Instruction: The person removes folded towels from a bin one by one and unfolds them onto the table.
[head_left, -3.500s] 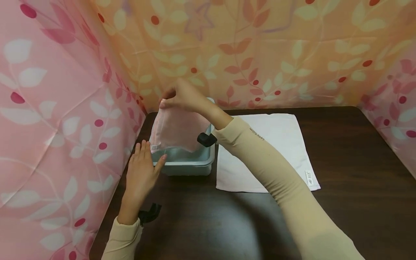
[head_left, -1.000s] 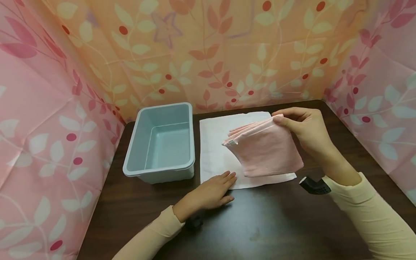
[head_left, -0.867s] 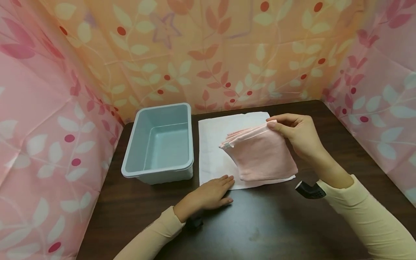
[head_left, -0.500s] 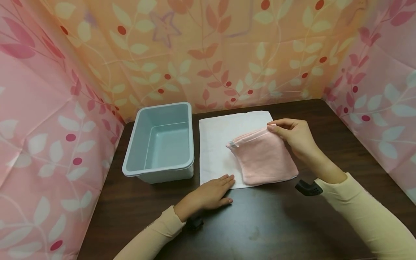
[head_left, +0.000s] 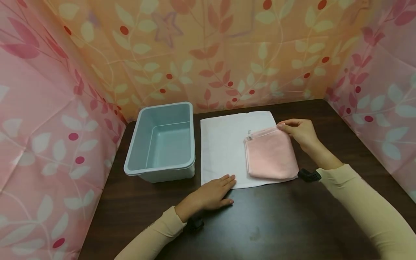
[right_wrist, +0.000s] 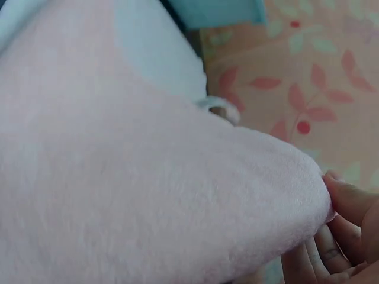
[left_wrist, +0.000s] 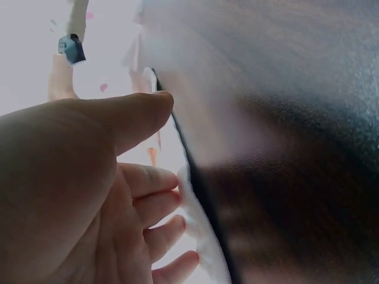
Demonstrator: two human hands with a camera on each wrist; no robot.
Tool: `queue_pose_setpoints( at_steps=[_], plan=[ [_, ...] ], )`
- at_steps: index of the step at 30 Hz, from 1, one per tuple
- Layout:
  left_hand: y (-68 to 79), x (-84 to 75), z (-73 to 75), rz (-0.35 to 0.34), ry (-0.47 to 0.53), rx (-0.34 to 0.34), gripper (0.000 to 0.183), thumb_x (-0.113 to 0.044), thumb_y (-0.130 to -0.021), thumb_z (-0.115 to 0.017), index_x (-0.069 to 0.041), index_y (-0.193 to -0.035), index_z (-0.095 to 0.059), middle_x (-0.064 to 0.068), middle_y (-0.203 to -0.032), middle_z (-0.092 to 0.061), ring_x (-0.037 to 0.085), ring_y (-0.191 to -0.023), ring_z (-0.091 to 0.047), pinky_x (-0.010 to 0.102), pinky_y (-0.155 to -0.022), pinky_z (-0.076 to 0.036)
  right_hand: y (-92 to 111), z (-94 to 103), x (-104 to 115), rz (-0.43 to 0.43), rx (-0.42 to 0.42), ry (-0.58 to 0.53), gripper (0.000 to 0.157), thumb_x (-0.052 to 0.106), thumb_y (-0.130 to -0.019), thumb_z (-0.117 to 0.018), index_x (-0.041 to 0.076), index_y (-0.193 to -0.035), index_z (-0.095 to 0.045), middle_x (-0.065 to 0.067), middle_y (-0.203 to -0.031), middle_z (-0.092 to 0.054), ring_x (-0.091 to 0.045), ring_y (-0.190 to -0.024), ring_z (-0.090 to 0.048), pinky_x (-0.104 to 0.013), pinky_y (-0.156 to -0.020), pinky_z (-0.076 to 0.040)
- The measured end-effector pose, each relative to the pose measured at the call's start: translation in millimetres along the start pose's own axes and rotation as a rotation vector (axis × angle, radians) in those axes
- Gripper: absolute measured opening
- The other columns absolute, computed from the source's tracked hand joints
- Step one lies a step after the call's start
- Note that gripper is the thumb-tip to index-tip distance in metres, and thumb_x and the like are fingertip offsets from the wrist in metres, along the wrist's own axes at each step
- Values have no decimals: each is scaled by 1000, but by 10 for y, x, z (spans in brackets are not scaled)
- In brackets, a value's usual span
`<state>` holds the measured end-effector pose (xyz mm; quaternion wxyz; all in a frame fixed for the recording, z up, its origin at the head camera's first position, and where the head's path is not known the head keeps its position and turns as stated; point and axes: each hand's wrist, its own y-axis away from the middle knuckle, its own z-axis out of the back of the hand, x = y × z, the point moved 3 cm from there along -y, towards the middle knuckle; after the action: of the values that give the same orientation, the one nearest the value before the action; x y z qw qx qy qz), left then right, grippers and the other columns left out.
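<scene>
Here, fuzzy pink cloth in right grip, flat white towel

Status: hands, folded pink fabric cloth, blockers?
Right hand pinches far right corner of pink cloth, which overlies right part of flat white fabric cloth. Left hand on its near edge. Nothing visibly blocking; rectangular blue-grey plastic tub off left.

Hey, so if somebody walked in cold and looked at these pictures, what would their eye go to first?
Probably the folded pink cloth, lying on the right part of a white cloth, with the right hand pinching its far right corner. Next, likely the pale blue basin standing left of the white cloth, and the orange leaf-patterned backdrop behind the table.
</scene>
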<state>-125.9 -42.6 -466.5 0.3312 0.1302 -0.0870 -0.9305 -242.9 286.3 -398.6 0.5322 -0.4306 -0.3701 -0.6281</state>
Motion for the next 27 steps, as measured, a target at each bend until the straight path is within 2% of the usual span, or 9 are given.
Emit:
queue_pose_setpoints(
  at_steps=[3, 8, 11, 15, 18, 22, 25, 27],
  plan=[
    [-2, 1, -5, 1, 5, 2, 68, -45, -102, -50, -9, -156, -31, 6, -165, -27, 21, -153, -27, 35, -122, -31, -121, 54, -115, 5, -13, 45, 27, 34, -86, -77, 11, -101, -79, 21, -81, -74, 4, -76, -60, -20, -63, -52],
    [5, -3, 0, 11, 8, 7, 68, -45, -101, -50, -9, -155, -31, 5, -165, -28, 21, -153, -26, 35, -122, -31, -328, 98, -266, 30, 6, 102, 38, 34, -87, -76, 2, -108, -76, 25, -77, -71, 5, -76, -61, -19, -64, -54],
    [6, -10, 8, 13, 20, 6, 67, -45, -101, -51, -9, -155, -32, 5, -164, -28, 21, -153, -27, 35, -122, -31, -443, 103, -347, 40, 26, 143, 41, 35, -88, -74, 0, -110, -74, 29, -74, -68, 6, -76, -61, -18, -66, -55],
    [6, -23, 24, 15, 29, 10, 67, -44, -101, -51, -9, -155, -32, 5, -165, -27, 21, -154, -26, 35, -123, -30, -579, 92, -450, 39, 34, 229, 42, 37, -88, -75, 1, -110, -75, 27, -76, -66, 4, -75, -58, -19, -65, -53],
    [0, -25, 22, 23, 21, 17, 68, -45, -101, -51, -9, -156, -31, 4, -165, -27, 20, -154, -25, 34, -123, -29, -659, 87, -516, 45, 22, 323, 42, 39, -86, -76, 3, -107, -76, 19, -79, -70, -4, -77, -57, -21, -63, -50],
    [-5, -16, 1, 29, 14, 22, 69, -46, -101, -50, -11, -156, -30, 3, -165, -25, 19, -154, -24, 33, -123, -29, -713, 82, -562, 78, 27, 434, 37, 36, -86, -76, 2, -103, -78, -4, -88, -78, -22, -87, -62, -24, -67, -46],
    [-4, -12, 1, 27, 10, 21, 69, -47, -101, -50, -11, -156, -30, 3, -165, -26, 18, -154, -24, 33, -123, -29, -726, 76, -586, 113, 51, 510, 32, 32, -88, -75, 2, -100, -78, -16, -97, -77, -34, -97, -65, -29, -72, -47],
    [-4, -10, 6, 23, 7, 20, 69, -46, -101, -51, -11, -156, -31, 3, -165, -26, 19, -154, -25, 33, -123, -29, -719, 61, -584, 147, 66, 559, 29, 28, -88, -76, 1, -98, -78, -21, -98, -75, -37, -96, -65, -35, -73, -48]
  ],
)
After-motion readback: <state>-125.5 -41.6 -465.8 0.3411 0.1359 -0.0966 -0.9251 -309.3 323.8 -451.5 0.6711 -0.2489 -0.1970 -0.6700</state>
